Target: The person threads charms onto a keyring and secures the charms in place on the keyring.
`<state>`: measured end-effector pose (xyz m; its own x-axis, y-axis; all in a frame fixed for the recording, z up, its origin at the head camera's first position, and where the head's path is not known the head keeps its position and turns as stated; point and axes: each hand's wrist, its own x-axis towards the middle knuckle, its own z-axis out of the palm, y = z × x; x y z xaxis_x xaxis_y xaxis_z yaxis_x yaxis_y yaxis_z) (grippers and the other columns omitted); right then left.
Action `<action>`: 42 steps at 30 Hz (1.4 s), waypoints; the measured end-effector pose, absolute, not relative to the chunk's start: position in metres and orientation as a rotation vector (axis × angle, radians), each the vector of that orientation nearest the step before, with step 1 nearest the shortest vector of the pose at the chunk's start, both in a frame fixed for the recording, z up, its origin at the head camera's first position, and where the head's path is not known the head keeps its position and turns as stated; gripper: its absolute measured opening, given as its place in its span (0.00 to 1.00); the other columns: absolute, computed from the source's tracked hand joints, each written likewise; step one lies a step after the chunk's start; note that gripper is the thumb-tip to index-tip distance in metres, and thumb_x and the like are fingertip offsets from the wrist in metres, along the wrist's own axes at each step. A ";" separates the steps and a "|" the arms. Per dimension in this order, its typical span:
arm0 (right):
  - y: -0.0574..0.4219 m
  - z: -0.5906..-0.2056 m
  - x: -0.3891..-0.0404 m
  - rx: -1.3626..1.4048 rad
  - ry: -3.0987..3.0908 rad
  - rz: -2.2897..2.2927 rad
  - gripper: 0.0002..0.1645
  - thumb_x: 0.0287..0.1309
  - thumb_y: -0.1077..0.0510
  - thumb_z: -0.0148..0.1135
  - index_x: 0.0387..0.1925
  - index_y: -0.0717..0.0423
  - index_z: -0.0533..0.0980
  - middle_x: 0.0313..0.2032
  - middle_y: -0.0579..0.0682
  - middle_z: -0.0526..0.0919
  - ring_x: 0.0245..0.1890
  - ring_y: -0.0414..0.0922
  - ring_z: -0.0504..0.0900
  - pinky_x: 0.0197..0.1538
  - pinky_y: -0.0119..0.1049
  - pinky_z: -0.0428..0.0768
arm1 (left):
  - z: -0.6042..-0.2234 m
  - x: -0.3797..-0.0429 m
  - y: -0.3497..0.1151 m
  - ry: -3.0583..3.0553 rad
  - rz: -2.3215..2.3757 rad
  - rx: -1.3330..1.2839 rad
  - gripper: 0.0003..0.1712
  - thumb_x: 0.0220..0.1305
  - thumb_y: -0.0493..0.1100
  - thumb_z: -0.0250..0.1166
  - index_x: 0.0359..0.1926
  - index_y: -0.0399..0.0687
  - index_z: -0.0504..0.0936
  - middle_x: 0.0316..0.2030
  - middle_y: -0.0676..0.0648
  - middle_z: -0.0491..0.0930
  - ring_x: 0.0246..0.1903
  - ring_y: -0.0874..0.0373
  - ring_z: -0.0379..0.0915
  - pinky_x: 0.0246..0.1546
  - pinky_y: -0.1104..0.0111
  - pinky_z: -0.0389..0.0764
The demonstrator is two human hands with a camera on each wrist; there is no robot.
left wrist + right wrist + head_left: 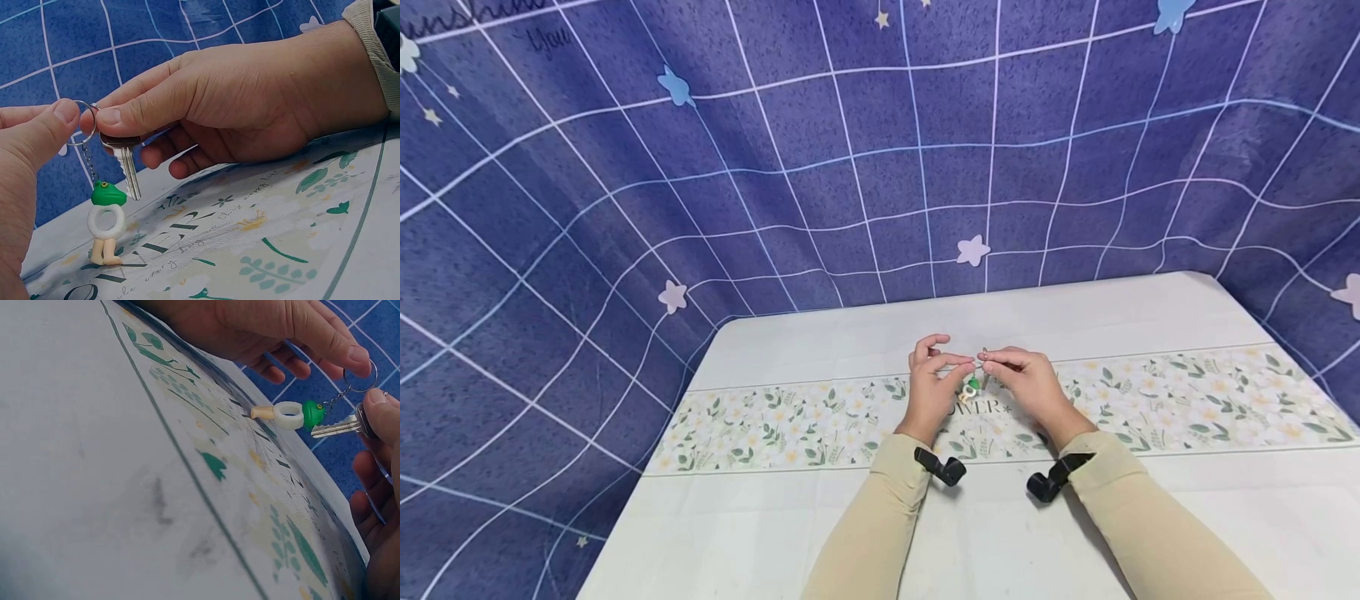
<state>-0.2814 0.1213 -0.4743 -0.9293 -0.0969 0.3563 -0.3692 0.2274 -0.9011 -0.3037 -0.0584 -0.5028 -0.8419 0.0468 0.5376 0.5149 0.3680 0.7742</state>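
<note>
My left hand (931,392) pinches a thin metal key ring (94,125) between thumb and finger. From the ring a short chain hangs, carrying a charm (107,219) with a green frog-like head, a white ring body and two pale legs. My right hand (1028,385) pinches a silver key (128,165) by its dark head, right at the ring's edge, its toothed blade pointing down. Both hands are held close together over the table, fingertips almost meeting at the ring. In the right wrist view the charm (289,415) dangles beside the key's blade (337,428).
A white table (760,533) bears a floral printed band (820,421) with lettering across its middle. Behind and to the left hangs a blue grid-patterned curtain (850,192) with stars. A black camera mount is strapped on each wrist.
</note>
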 end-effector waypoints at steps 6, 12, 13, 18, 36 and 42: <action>0.121 -0.470 -0.278 0.458 -2.265 1.793 0.11 0.65 0.66 0.65 0.47 0.67 0.84 0.45 0.63 0.86 0.38 0.32 0.81 0.40 0.27 0.79 | -0.503 -0.304 -0.058 -2.199 -1.487 -0.487 0.08 0.61 0.46 0.74 0.36 0.47 0.91 0.60 0.45 0.72 0.50 0.56 0.61 0.52 0.62 0.68; 0.120 -0.470 -0.278 0.487 -2.261 1.766 0.11 0.62 0.67 0.67 0.45 0.68 0.85 0.42 0.63 0.87 0.37 0.37 0.82 0.40 0.26 0.78 | -0.502 -0.304 -0.058 -2.204 -1.498 -0.464 0.08 0.62 0.46 0.73 0.36 0.47 0.91 0.59 0.46 0.73 0.51 0.56 0.63 0.53 0.61 0.68; 0.120 -0.469 -0.278 0.491 -2.261 1.760 0.11 0.61 0.67 0.68 0.45 0.68 0.85 0.41 0.63 0.87 0.37 0.37 0.82 0.40 0.25 0.78 | -0.502 -0.304 -0.058 -2.203 -1.501 -0.461 0.08 0.62 0.46 0.73 0.36 0.47 0.90 0.59 0.47 0.73 0.51 0.56 0.63 0.53 0.61 0.68; 0.119 -0.468 -0.278 0.516 -2.267 1.728 0.11 0.60 0.69 0.68 0.44 0.69 0.85 0.39 0.64 0.87 0.36 0.38 0.82 0.41 0.24 0.77 | -0.502 -0.305 -0.058 -2.204 -1.536 -0.455 0.08 0.63 0.46 0.72 0.36 0.47 0.90 0.59 0.46 0.74 0.54 0.52 0.65 0.54 0.61 0.68; 0.123 -0.501 -0.299 0.478 -2.274 1.715 0.11 0.61 0.60 0.71 0.45 0.57 0.87 0.41 0.53 0.88 0.39 0.37 0.82 0.42 0.27 0.79 | -0.503 -0.307 -0.057 -2.201 -1.595 -0.459 0.08 0.63 0.46 0.71 0.33 0.47 0.88 0.58 0.51 0.75 0.57 0.55 0.64 0.57 0.60 0.67; 0.122 -0.502 -0.300 0.505 -2.255 1.645 0.10 0.59 0.60 0.71 0.43 0.55 0.88 0.39 0.52 0.88 0.37 0.37 0.82 0.39 0.25 0.78 | -0.503 -0.307 -0.056 -2.194 -1.607 -0.456 0.07 0.63 0.45 0.71 0.33 0.46 0.88 0.58 0.51 0.75 0.57 0.54 0.64 0.57 0.59 0.67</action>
<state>-0.2997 0.1221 -0.5023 -0.8919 -0.1021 0.4405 -0.4506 0.2808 -0.8474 -0.3067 -0.0561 -0.5031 -0.8746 0.0352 0.4835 0.4716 0.2929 0.8318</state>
